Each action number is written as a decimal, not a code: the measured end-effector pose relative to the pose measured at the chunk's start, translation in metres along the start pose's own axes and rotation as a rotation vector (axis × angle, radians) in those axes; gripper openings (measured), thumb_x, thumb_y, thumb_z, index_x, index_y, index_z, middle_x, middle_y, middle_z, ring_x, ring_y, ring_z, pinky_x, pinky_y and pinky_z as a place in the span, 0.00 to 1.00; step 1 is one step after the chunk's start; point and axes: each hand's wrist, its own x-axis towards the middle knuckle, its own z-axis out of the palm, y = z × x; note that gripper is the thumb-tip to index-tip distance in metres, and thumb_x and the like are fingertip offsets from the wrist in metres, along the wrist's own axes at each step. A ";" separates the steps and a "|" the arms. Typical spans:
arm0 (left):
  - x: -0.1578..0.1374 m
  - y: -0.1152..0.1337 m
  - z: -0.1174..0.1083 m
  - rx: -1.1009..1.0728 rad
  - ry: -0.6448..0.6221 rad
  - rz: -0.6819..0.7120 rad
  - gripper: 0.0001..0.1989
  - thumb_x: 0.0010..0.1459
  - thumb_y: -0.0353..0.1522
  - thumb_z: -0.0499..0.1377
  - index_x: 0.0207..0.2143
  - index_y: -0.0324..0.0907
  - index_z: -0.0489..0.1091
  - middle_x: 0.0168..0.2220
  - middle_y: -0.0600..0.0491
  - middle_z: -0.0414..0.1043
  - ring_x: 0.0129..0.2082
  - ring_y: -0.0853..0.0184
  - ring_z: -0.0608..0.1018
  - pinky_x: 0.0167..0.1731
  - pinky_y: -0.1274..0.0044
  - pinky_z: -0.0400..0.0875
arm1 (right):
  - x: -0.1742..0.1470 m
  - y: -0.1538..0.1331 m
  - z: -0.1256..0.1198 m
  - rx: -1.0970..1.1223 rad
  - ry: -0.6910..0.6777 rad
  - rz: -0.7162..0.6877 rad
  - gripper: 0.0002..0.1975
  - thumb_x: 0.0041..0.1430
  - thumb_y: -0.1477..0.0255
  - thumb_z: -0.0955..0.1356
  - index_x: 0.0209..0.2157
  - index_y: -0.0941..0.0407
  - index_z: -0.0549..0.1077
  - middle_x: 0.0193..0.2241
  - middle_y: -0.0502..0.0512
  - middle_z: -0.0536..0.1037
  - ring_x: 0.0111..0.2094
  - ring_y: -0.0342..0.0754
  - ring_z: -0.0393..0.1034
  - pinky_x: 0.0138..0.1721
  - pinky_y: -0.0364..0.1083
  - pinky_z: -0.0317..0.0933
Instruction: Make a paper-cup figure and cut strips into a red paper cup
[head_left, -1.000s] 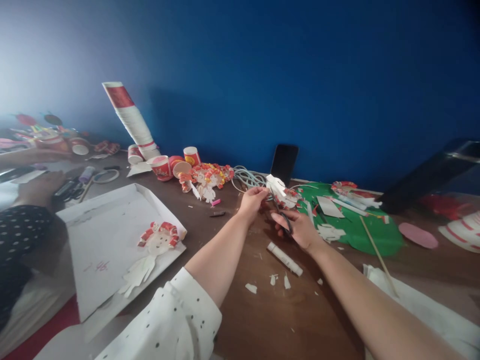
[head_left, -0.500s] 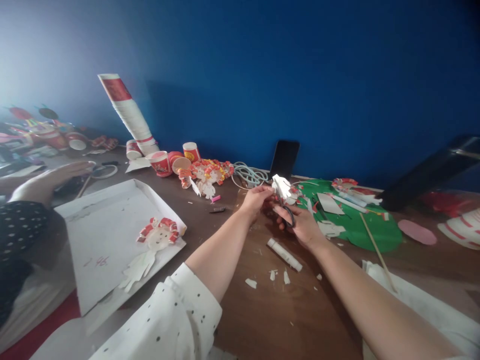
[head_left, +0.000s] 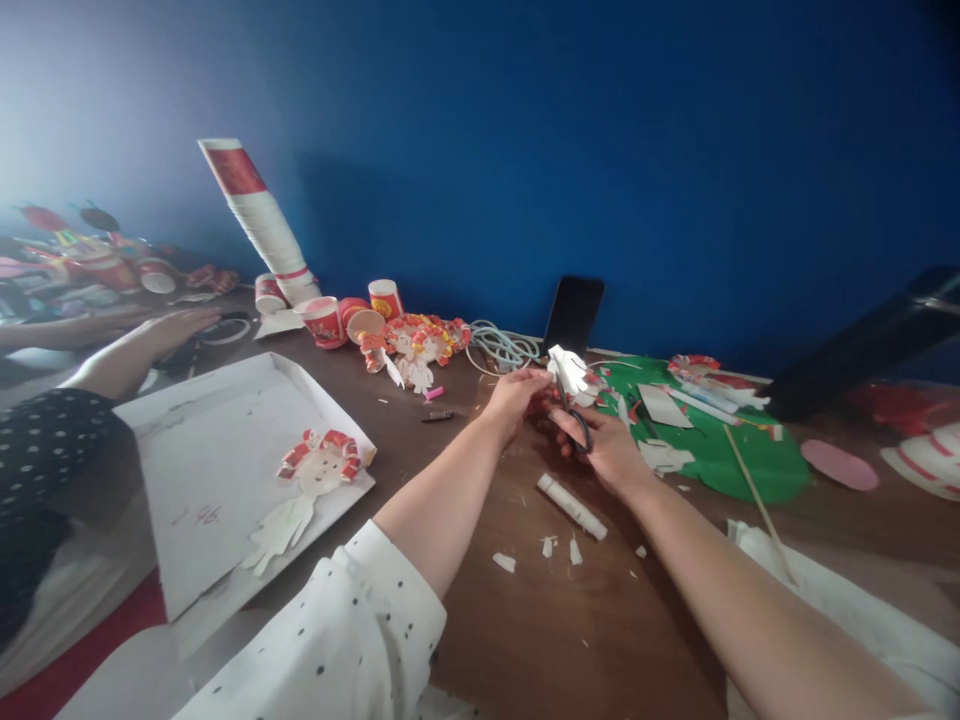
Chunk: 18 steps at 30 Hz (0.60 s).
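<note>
My left hand pinches a white paper cutout by its near edge, holding it above the brown table. The cutout has a jagged, finger-like outline. In my right hand is a pair of scissors with dark handles, my fingers closed through the loops. The blades point up at the paper and are partly hidden by it and my fingers. Below my hands lies a white glue stick, with small paper scraps nearer to me.
A green sheet bearing paper pieces lies right, a wooden stick across its edge. A phone leans on the wall. Left are a shallow white box, a leaning cup stack and a co-worker's arm.
My hands keep nearly the same place on the paper and scissors. At the left, the co-worker's hand has reached further forward and right. The view has shifted slightly.
</note>
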 end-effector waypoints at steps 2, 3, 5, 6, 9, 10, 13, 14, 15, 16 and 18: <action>0.000 0.000 0.001 -0.019 0.005 -0.005 0.08 0.45 0.30 0.66 0.26 0.36 0.69 0.22 0.53 0.70 0.22 0.73 0.72 0.26 0.79 0.66 | 0.000 0.000 0.000 0.013 -0.005 0.002 0.22 0.48 0.51 0.70 0.34 0.56 0.76 0.22 0.50 0.72 0.21 0.43 0.66 0.21 0.42 0.57; -0.001 0.001 0.001 -0.028 0.010 -0.010 0.08 0.45 0.29 0.66 0.26 0.36 0.69 0.21 0.54 0.69 0.21 0.73 0.72 0.26 0.79 0.65 | 0.000 -0.001 0.000 0.025 -0.007 0.007 0.22 0.48 0.51 0.70 0.34 0.56 0.76 0.22 0.50 0.72 0.21 0.43 0.67 0.21 0.42 0.57; -0.002 0.001 0.003 -0.045 0.020 -0.019 0.08 0.45 0.29 0.65 0.26 0.37 0.69 0.20 0.54 0.69 0.21 0.74 0.71 0.26 0.80 0.65 | 0.001 -0.001 0.000 0.038 -0.021 0.019 0.22 0.48 0.51 0.70 0.34 0.56 0.76 0.22 0.50 0.73 0.22 0.43 0.67 0.22 0.42 0.58; -0.002 0.002 0.003 -0.054 0.022 -0.021 0.08 0.45 0.29 0.65 0.26 0.37 0.69 0.20 0.55 0.69 0.21 0.74 0.71 0.25 0.80 0.65 | 0.001 -0.001 0.000 0.038 -0.027 0.024 0.21 0.48 0.52 0.70 0.34 0.56 0.76 0.22 0.50 0.73 0.22 0.44 0.68 0.22 0.42 0.58; -0.003 0.003 0.005 -0.078 0.019 -0.014 0.08 0.44 0.28 0.65 0.26 0.37 0.68 0.21 0.54 0.69 0.20 0.74 0.71 0.25 0.80 0.64 | 0.001 -0.002 0.000 0.031 -0.027 0.025 0.21 0.48 0.52 0.70 0.33 0.56 0.75 0.22 0.50 0.74 0.22 0.44 0.68 0.21 0.41 0.57; -0.004 0.003 0.005 -0.080 0.018 -0.010 0.07 0.44 0.28 0.65 0.25 0.37 0.68 0.21 0.54 0.69 0.20 0.74 0.70 0.24 0.80 0.64 | 0.001 -0.002 0.001 0.033 -0.024 0.020 0.21 0.48 0.52 0.70 0.32 0.56 0.75 0.22 0.50 0.74 0.22 0.44 0.68 0.21 0.41 0.57; -0.004 0.003 0.006 -0.056 0.026 -0.007 0.07 0.44 0.29 0.65 0.25 0.37 0.68 0.21 0.54 0.69 0.21 0.74 0.71 0.24 0.80 0.64 | 0.000 -0.002 0.001 0.043 -0.016 0.002 0.21 0.49 0.53 0.70 0.33 0.57 0.75 0.22 0.50 0.74 0.22 0.44 0.68 0.20 0.41 0.55; -0.003 0.002 0.006 -0.042 0.031 -0.007 0.07 0.44 0.29 0.65 0.25 0.37 0.68 0.21 0.54 0.70 0.21 0.74 0.71 0.25 0.80 0.64 | 0.000 -0.002 0.002 0.047 -0.015 -0.001 0.21 0.49 0.53 0.70 0.34 0.57 0.75 0.22 0.50 0.74 0.22 0.43 0.68 0.20 0.40 0.55; -0.003 0.002 0.006 -0.028 0.032 -0.006 0.07 0.44 0.30 0.65 0.25 0.37 0.69 0.22 0.53 0.70 0.21 0.74 0.71 0.25 0.80 0.64 | 0.000 -0.002 0.002 0.050 -0.014 -0.002 0.21 0.50 0.53 0.70 0.34 0.57 0.75 0.22 0.50 0.73 0.22 0.43 0.68 0.20 0.40 0.55; -0.002 0.001 0.005 -0.016 0.033 -0.004 0.08 0.45 0.30 0.65 0.25 0.37 0.69 0.22 0.53 0.70 0.21 0.74 0.71 0.25 0.80 0.65 | 0.000 -0.002 0.002 0.054 -0.013 -0.004 0.20 0.50 0.53 0.70 0.34 0.57 0.75 0.22 0.50 0.73 0.22 0.43 0.67 0.20 0.40 0.54; -0.001 -0.001 0.004 0.004 0.032 0.006 0.08 0.45 0.31 0.65 0.25 0.37 0.69 0.22 0.53 0.71 0.21 0.73 0.72 0.25 0.80 0.65 | 0.000 -0.001 0.002 0.065 -0.012 -0.010 0.20 0.50 0.54 0.70 0.33 0.57 0.75 0.21 0.50 0.73 0.21 0.42 0.67 0.19 0.40 0.53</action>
